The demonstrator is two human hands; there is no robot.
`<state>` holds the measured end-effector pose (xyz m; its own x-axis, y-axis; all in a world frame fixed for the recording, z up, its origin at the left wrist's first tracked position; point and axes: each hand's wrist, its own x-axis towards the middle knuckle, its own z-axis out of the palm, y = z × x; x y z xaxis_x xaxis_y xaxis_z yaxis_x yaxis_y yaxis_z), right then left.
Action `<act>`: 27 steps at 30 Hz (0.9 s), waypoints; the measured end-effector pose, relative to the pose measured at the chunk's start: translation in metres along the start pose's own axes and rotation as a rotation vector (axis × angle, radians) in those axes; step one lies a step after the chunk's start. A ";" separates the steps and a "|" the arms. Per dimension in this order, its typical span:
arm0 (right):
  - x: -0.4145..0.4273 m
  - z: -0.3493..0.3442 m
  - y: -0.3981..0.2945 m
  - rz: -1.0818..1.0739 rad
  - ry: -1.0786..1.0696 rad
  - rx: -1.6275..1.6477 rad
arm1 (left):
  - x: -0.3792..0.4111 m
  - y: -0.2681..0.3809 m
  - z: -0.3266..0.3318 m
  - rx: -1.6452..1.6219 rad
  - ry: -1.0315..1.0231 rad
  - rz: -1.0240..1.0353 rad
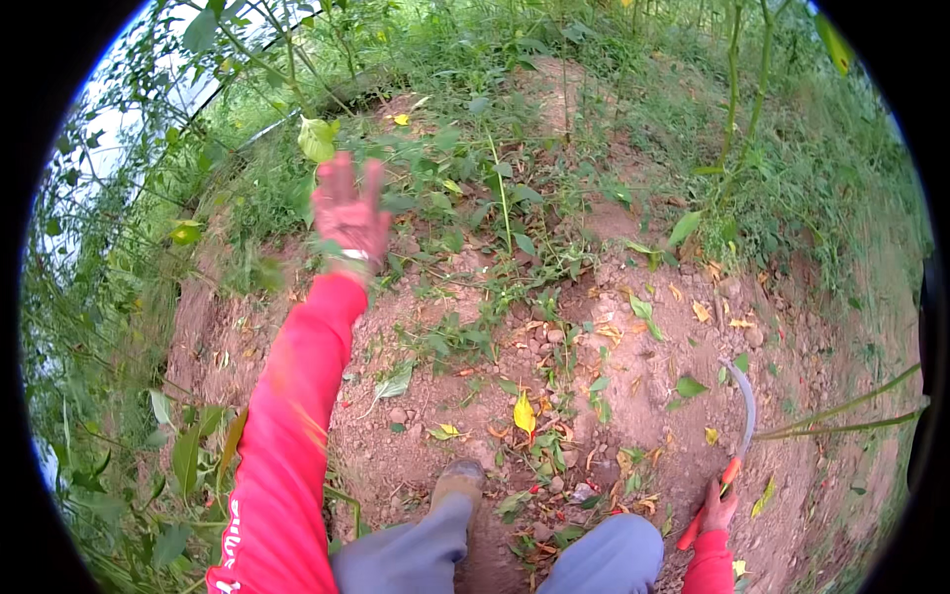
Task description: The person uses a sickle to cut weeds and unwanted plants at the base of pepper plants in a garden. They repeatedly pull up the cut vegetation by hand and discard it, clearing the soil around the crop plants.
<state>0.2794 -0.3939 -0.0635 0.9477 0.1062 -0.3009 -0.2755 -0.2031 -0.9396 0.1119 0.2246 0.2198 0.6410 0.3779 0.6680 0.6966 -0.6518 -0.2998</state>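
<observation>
My right hand (718, 511) grips the red-orange handle (731, 472) of a sickle, low on the right beside my knee. Its curved metal blade (747, 405) points away from me over the soil. Stretched out ahead on the left is my left hand (352, 215), blurred, fingers spread and holding nothing. A pale green leaf (317, 139) shows just beyond its fingertips. Low green weeds (512, 275) grow on the reddish soil to the right of that hand. A white band circles the left wrist.
Tall leafy plants (185, 460) crowd the left side. Plant stems (749, 111) rise at the upper right, and two green stems (846, 423) cross in from the right edge. Fallen leaves, including a yellow leaf (524, 413), and small stones dot the soil. My shoe (459, 479) rests on the ground.
</observation>
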 end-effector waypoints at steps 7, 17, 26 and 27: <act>0.001 0.021 0.010 0.017 -0.049 0.005 | -0.094 -0.078 0.101 -0.328 -0.554 -0.667; 0.024 0.011 0.022 -0.189 0.129 -0.463 | -0.171 0.066 0.084 -0.685 -0.948 -0.470; -0.102 0.311 -0.221 0.085 -0.911 -0.106 | -0.170 0.058 0.043 -0.464 -0.904 -0.344; -0.113 0.342 -0.225 0.057 -0.969 -0.142 | -0.175 0.052 0.041 -0.428 -0.907 -0.336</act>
<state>0.1795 -0.0275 0.1260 0.3740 0.8326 -0.4086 -0.2349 -0.3412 -0.9102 0.0490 0.1514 0.0598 0.5602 0.8166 -0.1393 0.8245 -0.5333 0.1892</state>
